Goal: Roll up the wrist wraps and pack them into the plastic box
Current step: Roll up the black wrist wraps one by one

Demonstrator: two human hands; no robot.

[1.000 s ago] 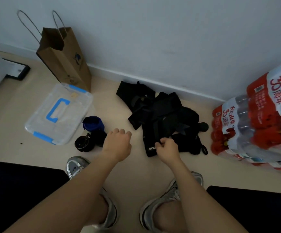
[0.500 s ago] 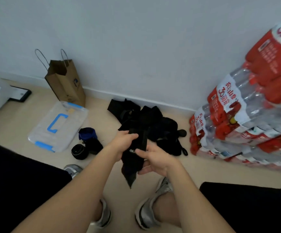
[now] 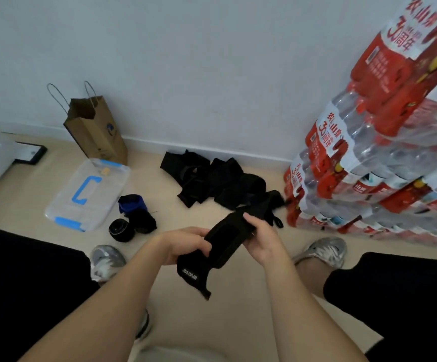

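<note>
Just above grey sneakers (image 3: pixel 321 250), both hands hold one black wrist wrap (image 3: pixel 225 241) off the floor. Its near, hanging end carries white lettering, inverted and too blurred to read. The left hand (image 3: pixel 186 245) curls its fingers round the lower part; the right hand (image 3: pixel 261 239) pinches the upper part, thumb on top. Further left, rolled wraps (image 3: pixel 131 218) lie just beside the plastic box (image 3: pixel 107 189), lid on. Beyond, a loose wrap pile (image 3: pixel 220 181) lies near the wall. To the right, stacked water packs (image 3: pixel 368 158) read "30周年". A paper bag (image 3: pixel 96 131) stands behind the box.
</note>
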